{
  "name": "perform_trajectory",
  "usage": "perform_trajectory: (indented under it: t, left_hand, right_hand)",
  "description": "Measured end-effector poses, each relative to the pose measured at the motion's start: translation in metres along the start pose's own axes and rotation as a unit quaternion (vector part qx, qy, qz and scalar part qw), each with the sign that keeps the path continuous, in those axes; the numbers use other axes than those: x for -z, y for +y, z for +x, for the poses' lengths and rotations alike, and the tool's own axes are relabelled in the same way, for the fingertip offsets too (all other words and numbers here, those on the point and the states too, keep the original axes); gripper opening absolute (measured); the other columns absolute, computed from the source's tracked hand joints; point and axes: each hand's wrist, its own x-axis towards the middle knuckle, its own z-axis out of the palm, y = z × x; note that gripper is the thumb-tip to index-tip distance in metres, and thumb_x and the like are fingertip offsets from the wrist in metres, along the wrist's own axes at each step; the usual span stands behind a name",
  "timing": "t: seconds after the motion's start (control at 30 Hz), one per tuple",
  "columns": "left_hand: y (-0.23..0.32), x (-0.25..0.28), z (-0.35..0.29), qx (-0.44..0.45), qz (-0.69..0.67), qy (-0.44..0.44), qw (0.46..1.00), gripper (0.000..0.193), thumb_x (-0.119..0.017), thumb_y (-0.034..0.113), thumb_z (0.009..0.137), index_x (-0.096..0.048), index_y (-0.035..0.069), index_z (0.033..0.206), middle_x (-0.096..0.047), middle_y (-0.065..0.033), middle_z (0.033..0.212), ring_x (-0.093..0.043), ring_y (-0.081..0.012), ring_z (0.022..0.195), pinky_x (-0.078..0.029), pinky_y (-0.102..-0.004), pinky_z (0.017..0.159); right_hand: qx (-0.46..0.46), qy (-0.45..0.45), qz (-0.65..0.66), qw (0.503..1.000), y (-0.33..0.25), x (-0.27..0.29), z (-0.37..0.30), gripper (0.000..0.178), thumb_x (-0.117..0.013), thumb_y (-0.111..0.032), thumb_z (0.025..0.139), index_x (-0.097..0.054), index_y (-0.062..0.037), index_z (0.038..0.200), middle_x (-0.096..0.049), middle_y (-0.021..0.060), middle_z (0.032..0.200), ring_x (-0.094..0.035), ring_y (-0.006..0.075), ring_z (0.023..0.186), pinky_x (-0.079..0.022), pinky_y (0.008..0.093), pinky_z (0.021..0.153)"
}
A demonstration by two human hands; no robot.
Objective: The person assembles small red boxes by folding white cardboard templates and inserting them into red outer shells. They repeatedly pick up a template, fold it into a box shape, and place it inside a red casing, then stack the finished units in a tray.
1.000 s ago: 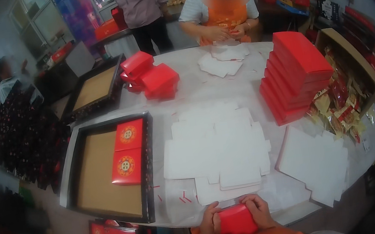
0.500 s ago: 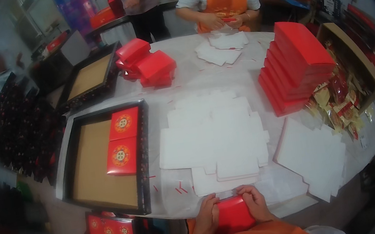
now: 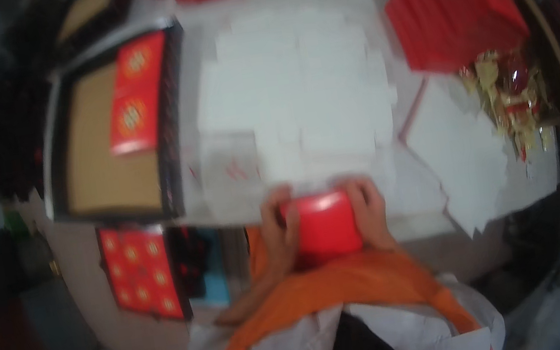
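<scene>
Between my two hands, at the table's near edge, is a plain red box (image 3: 325, 225). My left hand (image 3: 279, 222) grips its left side and my right hand (image 3: 367, 207) its right side, fingers curled round the far corners. Just beyond lies a spread of flat white box blanks (image 3: 291, 101). To the left, a black-edged tray (image 3: 98, 148) with a tan bottom holds two red boxes (image 3: 133, 115) with round gold emblems, set along its right side. The picture is blurred, so finger details are soft.
A tall stack of red boxes (image 3: 455, 11) stands at the far right, beside a carton of gold-wrapped packets (image 3: 510, 93). More white blanks (image 3: 459, 141) lie at the right. Below the table at left sits a filled tray of red boxes (image 3: 140, 268); another tray (image 3: 89, 11) is at far left.
My view has tipped down, so the table sits higher in the picture and the co-worker across it is out of sight. Both hands still hold the red box.
</scene>
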Motion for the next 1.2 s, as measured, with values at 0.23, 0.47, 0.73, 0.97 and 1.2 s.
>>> perform_trajectory:
  t: [0.23,0.47,0.73,0.97,1.2]
  left_hand:
    - [0.002,0.002,-0.009,0.027,0.063,0.055,0.996,0.018,-0.056,0.006,0.083,-0.055,-0.002,0.099,-0.058,-0.0112,0.110,-0.055,-0.0151,0.094,-0.043,-0.0231,0.077]
    - [0.010,0.000,-0.003,0.068,-0.017,0.044,0.997,0.018,-0.056,0.003,0.082,-0.055,-0.003,0.098,-0.057,-0.0117,0.110,-0.053,-0.0153,0.098,-0.041,-0.0237,0.083]
    - [0.007,-0.003,-0.007,0.106,-0.051,0.044,0.992,0.027,-0.048,0.009,0.086,-0.050,-0.003,0.111,-0.055,-0.0133,0.110,-0.050,-0.0190,0.103,-0.038,-0.0286,0.090]
    - [0.014,0.008,-0.004,0.081,0.059,0.025,0.995,0.025,-0.052,0.013,0.087,-0.056,-0.005,0.103,-0.060,-0.0118,0.101,-0.055,-0.0166,0.095,-0.043,-0.0277,0.084]
    - [0.007,0.010,-0.004,-0.016,-0.035,0.003,0.999,0.007,-0.053,0.001,0.084,-0.055,-0.004,0.088,-0.060,-0.0096,0.101,-0.054,-0.0117,0.089,-0.043,-0.0218,0.075]
  right_hand:
    - [0.050,-0.024,0.096,0.994,0.015,-0.009,-0.003,0.015,-0.042,-0.009,0.090,-0.054,0.0010,0.090,-0.057,0.0069,0.095,-0.050,0.0122,0.088,-0.040,0.0246,0.080]
    - [0.051,-0.044,0.107,0.992,0.013,-0.004,0.000,0.013,-0.043,-0.008,0.090,-0.053,0.0002,0.089,-0.056,0.0071,0.096,-0.050,0.0126,0.090,-0.040,0.0250,0.081]
    - [0.031,-0.012,0.042,0.999,0.007,-0.006,-0.003,0.013,-0.048,-0.009,0.088,-0.055,0.0007,0.091,-0.057,0.0079,0.099,-0.051,0.0141,0.091,-0.040,0.0260,0.083]
    - [0.028,-0.005,-0.001,1.000,0.004,-0.003,-0.002,0.021,-0.045,-0.017,0.090,-0.058,-0.0005,0.091,-0.058,0.0064,0.091,-0.051,0.0137,0.083,-0.042,0.0268,0.077]
    - [0.060,-0.083,0.116,0.988,0.003,0.000,-0.003,0.006,-0.046,-0.001,0.085,-0.049,-0.0011,0.079,-0.058,0.0116,0.097,-0.051,0.0145,0.086,-0.040,0.0276,0.079]
